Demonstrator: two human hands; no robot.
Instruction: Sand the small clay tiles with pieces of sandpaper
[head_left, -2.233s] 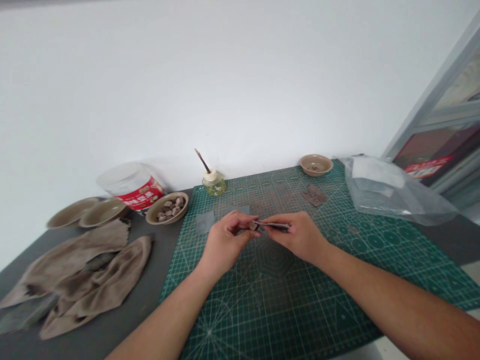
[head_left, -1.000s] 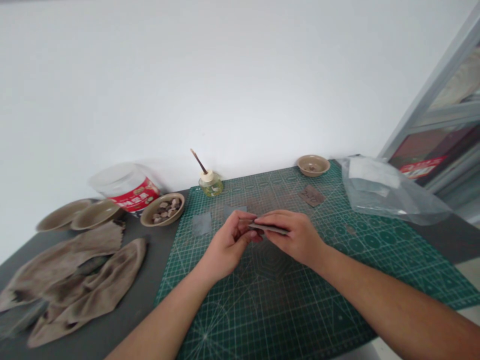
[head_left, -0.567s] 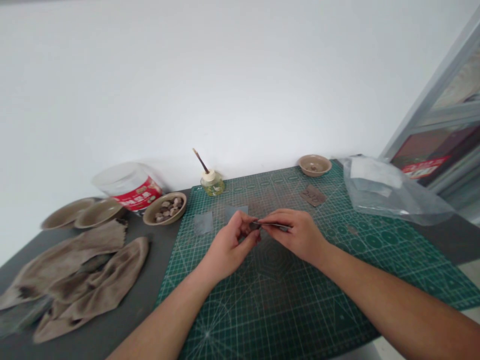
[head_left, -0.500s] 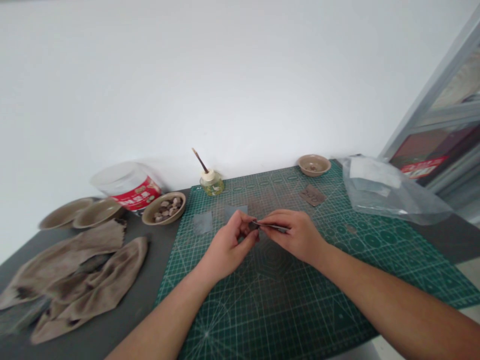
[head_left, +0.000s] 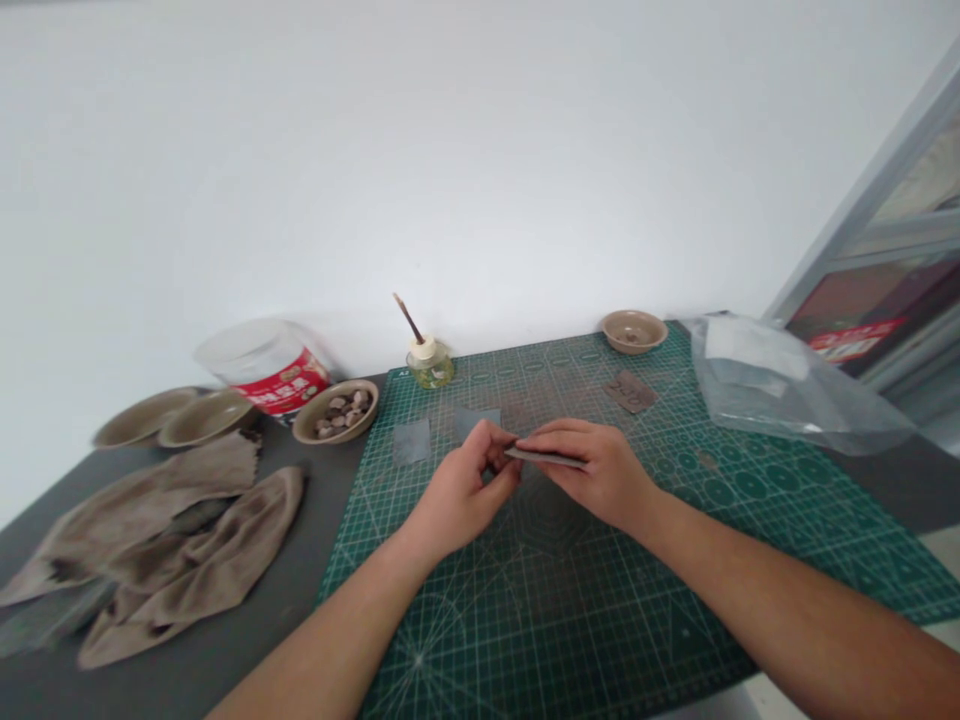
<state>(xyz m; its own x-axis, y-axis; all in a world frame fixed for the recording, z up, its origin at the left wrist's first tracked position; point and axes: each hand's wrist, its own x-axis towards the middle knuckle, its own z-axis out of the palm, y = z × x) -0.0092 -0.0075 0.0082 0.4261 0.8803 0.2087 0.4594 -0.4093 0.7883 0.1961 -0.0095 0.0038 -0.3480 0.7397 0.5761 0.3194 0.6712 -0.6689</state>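
My left hand [head_left: 466, 490] is closed in a pinch on a small dark piece that its fingers mostly hide. My right hand [head_left: 600, 472] is closed on a thin grey folded sheet, likely sandpaper [head_left: 546, 457], whose tip lies against the left fingertips. Both hands hover over the middle of a green cutting mat [head_left: 570, 600]. Two more grey squares [head_left: 412, 441] lie flat on the mat just behind the left hand.
A tan bowl of small brownish pieces [head_left: 335, 411] sits left of the mat, beside two empty tan dishes [head_left: 174, 419] and a red-labelled tub [head_left: 264, 372]. Brown cloths [head_left: 161, 545] lie at left. Behind are a small oil bottle with brush [head_left: 428, 364], another bowl [head_left: 634, 330], a brown scrap [head_left: 631, 391] and a plastic bag [head_left: 780, 382].
The hands stay together over the mat; the right hand has slid the grey sheet back and forth against the piece pinched in the left. The view shifted slightly.
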